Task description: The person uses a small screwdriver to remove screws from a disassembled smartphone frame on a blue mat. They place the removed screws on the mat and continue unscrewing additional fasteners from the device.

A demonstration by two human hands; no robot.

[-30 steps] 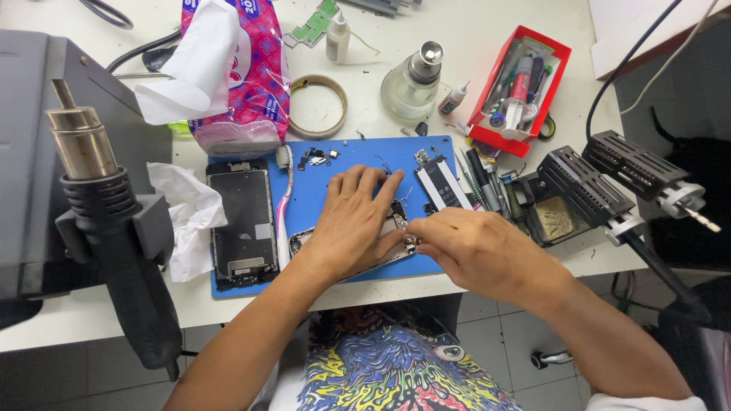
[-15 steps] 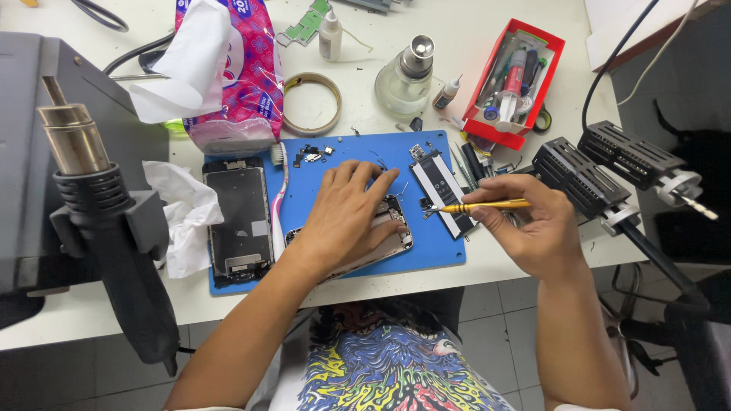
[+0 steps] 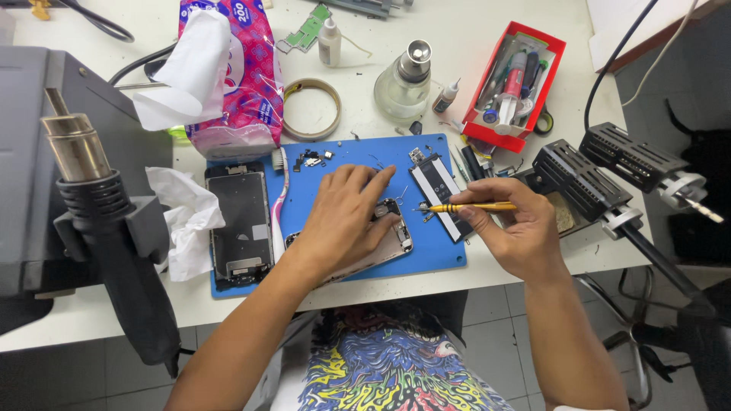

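Yellow screwdriver [image 3: 472, 206] sits pinched in my right hand [image 3: 512, 237], tip near the opened phone [image 3: 384, 242] on the blue mat [image 3: 358, 156]; my left hand [image 3: 340, 221] lies flat, fingers spread, pressing the phone down.

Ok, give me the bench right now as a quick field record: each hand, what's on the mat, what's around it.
left hand: left hand pressed flat on the opened phone body
right hand: right hand pinches a yellow-handled screwdriver, tip beside the phone's top edge
mat: blue work mat, with black battery and small loose parts
left of phone: detached screen, toothbrush
behind mat: tape roll, glass dispenser bottle, red tool tray, tissue pack
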